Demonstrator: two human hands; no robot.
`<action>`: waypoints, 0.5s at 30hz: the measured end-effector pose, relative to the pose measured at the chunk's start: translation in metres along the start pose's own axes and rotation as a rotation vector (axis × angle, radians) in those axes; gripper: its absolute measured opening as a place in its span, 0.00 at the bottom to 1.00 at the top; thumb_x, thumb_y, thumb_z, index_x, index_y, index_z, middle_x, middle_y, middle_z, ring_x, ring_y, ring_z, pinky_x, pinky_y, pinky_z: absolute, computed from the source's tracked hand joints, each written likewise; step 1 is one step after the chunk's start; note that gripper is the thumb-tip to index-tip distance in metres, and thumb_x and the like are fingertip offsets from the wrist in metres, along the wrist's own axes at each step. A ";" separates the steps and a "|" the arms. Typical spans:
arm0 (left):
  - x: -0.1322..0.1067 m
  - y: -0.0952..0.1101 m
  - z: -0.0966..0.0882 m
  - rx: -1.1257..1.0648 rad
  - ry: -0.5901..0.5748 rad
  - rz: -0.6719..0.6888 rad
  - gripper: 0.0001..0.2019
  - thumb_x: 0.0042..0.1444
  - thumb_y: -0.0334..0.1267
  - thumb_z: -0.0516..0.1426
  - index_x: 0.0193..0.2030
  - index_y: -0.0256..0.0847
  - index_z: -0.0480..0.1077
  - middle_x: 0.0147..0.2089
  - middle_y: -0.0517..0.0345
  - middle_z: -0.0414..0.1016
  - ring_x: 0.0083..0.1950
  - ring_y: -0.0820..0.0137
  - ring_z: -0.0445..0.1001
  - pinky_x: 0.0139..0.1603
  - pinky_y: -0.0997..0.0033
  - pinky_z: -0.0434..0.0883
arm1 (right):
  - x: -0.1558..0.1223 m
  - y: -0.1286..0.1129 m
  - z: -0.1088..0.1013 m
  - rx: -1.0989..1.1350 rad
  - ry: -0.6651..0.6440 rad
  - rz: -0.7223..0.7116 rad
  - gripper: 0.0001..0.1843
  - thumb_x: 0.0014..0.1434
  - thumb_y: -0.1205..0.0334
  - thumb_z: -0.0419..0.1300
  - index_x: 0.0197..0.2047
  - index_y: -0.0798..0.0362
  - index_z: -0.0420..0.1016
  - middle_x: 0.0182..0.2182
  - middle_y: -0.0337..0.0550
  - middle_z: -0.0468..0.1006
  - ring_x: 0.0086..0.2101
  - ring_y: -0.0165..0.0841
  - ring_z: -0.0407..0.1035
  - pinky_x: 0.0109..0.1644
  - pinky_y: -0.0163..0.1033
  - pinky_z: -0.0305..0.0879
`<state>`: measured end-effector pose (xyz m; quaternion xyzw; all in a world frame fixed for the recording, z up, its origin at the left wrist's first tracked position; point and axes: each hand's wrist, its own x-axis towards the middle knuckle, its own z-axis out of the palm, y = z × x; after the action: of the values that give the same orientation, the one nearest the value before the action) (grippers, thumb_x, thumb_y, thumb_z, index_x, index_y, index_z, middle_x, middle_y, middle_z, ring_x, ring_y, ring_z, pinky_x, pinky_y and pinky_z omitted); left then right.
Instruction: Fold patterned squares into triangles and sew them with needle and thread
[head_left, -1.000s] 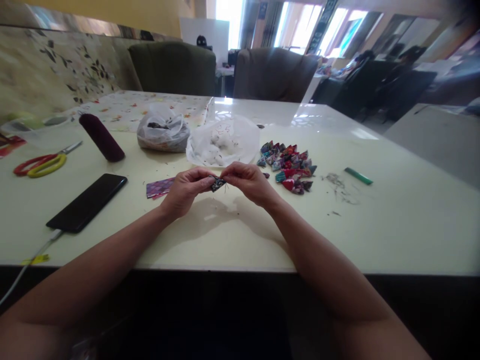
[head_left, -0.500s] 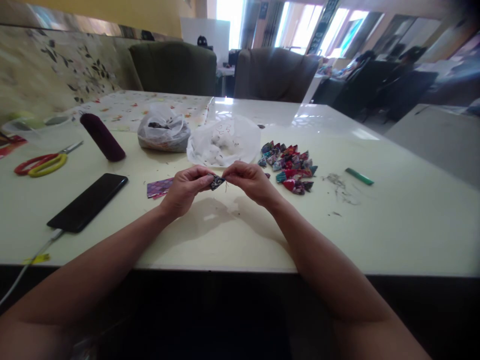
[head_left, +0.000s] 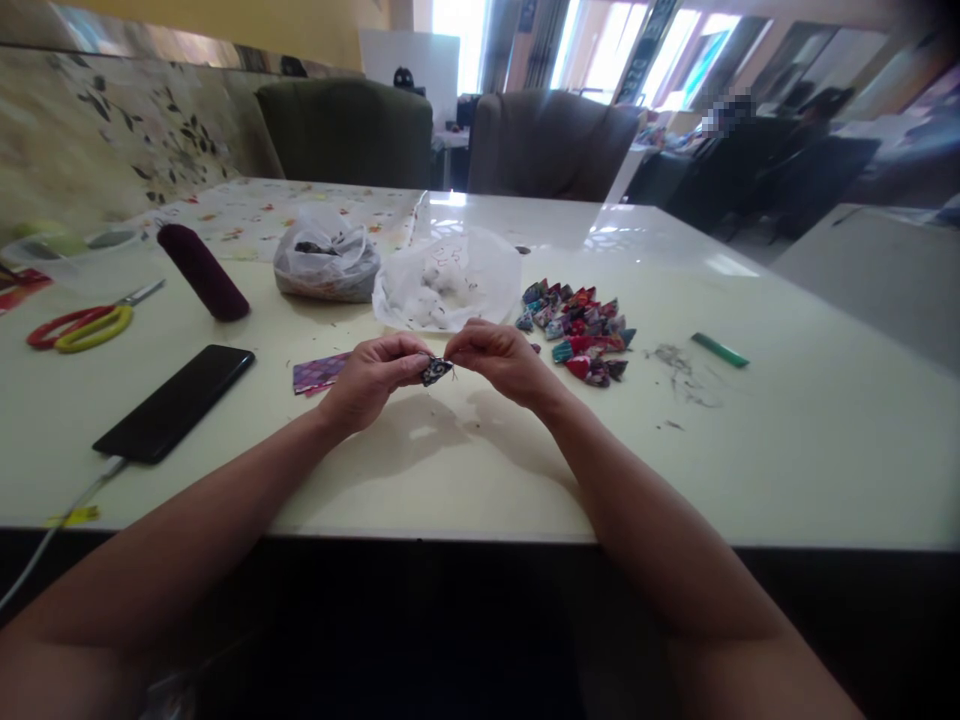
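My left hand [head_left: 375, 375] pinches a small dark fabric piece with a pale pattern [head_left: 436, 372] between thumb and fingers. The piece is folded to a point on its right side. Close to that point, the fingertips of my right hand [head_left: 499, 362] are pressed together; what they grip is too small to make out. A thin thread-like strand [head_left: 454, 371] hangs just below them. Left of my left hand lies purple patterned cloth [head_left: 316, 373], partly covered by the hand. Beyond my right hand sits a group of several small stuffed fabric pieces [head_left: 589, 325] in mixed colours.
A plastic bag with white stuffing [head_left: 442, 285] and a second tied bag [head_left: 326, 265] stand behind my hands. Scissors [head_left: 97, 325], a dark red roll [head_left: 201, 270] and a cabled phone [head_left: 180, 402] are left. Right lie thread scraps [head_left: 679, 370] and a green tool [head_left: 720, 350].
The dark fabric piece has turned slightly in my left fingers, its point now to the right. My right fingertips have shifted very little; both arms stay in place.
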<state>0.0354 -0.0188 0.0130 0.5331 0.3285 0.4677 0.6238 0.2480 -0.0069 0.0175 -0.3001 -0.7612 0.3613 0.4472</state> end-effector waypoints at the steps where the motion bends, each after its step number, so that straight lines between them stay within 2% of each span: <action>1: 0.000 0.000 0.000 -0.003 -0.010 -0.011 0.09 0.47 0.38 0.70 0.32 0.37 0.79 0.34 0.56 0.78 0.35 0.72 0.75 0.42 0.70 0.74 | 0.000 0.000 0.000 0.005 -0.005 0.003 0.05 0.60 0.61 0.64 0.34 0.51 0.81 0.31 0.38 0.69 0.32 0.28 0.64 0.39 0.36 0.61; 8: 0.001 -0.004 -0.001 -0.001 -0.056 -0.062 0.10 0.46 0.39 0.70 0.31 0.37 0.79 0.32 0.57 0.76 0.34 0.73 0.73 0.41 0.70 0.73 | -0.001 0.002 0.006 0.018 -0.057 -0.003 0.06 0.61 0.61 0.63 0.34 0.52 0.79 0.32 0.39 0.73 0.33 0.29 0.66 0.41 0.37 0.64; 15: 0.002 -0.008 0.001 0.060 -0.009 -0.003 0.10 0.46 0.40 0.71 0.30 0.37 0.79 0.32 0.57 0.76 0.34 0.73 0.73 0.41 0.72 0.72 | -0.002 0.002 0.017 0.032 -0.012 -0.014 0.04 0.65 0.60 0.58 0.38 0.51 0.70 0.31 0.37 0.72 0.33 0.29 0.66 0.39 0.36 0.62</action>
<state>0.0388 -0.0174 0.0054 0.5534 0.3404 0.4541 0.6097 0.2341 -0.0127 0.0093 -0.2856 -0.7602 0.3720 0.4497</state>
